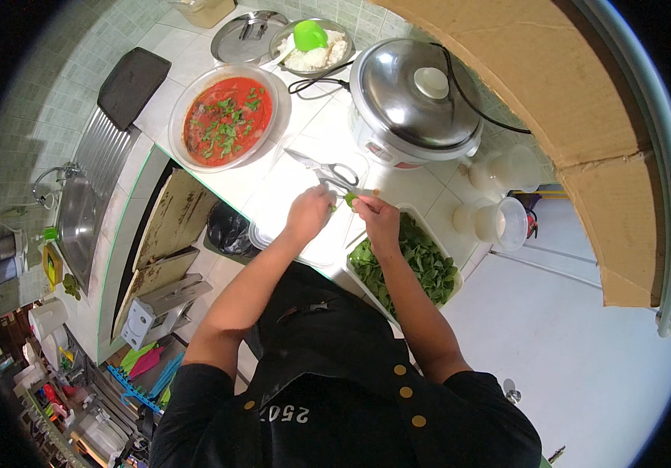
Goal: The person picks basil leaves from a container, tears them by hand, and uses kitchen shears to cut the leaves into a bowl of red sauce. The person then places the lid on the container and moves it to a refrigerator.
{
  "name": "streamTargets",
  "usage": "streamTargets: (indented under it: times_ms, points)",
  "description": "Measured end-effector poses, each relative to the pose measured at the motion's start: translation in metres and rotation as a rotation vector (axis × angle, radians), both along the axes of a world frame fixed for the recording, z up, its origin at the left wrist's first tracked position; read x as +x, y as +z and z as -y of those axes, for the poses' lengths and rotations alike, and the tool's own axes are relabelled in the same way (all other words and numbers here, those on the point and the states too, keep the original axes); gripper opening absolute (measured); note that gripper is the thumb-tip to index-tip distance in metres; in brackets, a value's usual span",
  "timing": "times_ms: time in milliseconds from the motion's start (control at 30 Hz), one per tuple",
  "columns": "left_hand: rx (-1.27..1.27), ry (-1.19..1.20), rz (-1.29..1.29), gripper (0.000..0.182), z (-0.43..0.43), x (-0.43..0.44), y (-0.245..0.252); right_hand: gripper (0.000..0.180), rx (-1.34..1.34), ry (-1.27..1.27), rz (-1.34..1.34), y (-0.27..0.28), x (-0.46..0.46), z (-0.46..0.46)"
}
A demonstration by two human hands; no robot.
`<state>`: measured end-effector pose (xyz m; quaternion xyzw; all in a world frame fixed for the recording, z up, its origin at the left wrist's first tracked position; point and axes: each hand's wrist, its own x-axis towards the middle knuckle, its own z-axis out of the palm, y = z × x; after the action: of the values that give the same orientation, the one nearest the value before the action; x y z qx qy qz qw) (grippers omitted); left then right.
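Note:
My right hand (379, 221) pinches a green leaf (351, 199) between thumb and fingertips. Close beside it, my left hand (307, 214) is curled, with a small green leaf piece (334, 207) at its fingertips. Both hands are above a white, glossy, flat surface (280, 205), perhaps a plastic lid or board. Just beyond the fingers lie scissors (311, 161) with dark handles. Under my right forearm is a pale tray (459, 283) of loose green leaves (429, 263). A clear plastic bowl (175, 126) to the left holds red sauce (198, 128) topped with torn leaves.
A rice cooker (408, 111) with a black cord stands at the back right. Behind are a metal plate of white food (335, 55) with a green cup (310, 36) and a round metal lid (236, 38). Plastic tubs (502, 222) sit right; a sink (81, 205) is far left.

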<state>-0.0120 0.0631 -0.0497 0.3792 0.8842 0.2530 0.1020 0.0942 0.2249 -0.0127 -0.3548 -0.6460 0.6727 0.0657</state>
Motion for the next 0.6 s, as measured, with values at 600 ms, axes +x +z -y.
streamTargets:
  times_ms: [600]
  points:
    - [0.877,0.683,1.294,0.036,0.002,0.030,0.067,0.034,-0.510,-0.166,-0.208,0.007,-0.012,0.044]
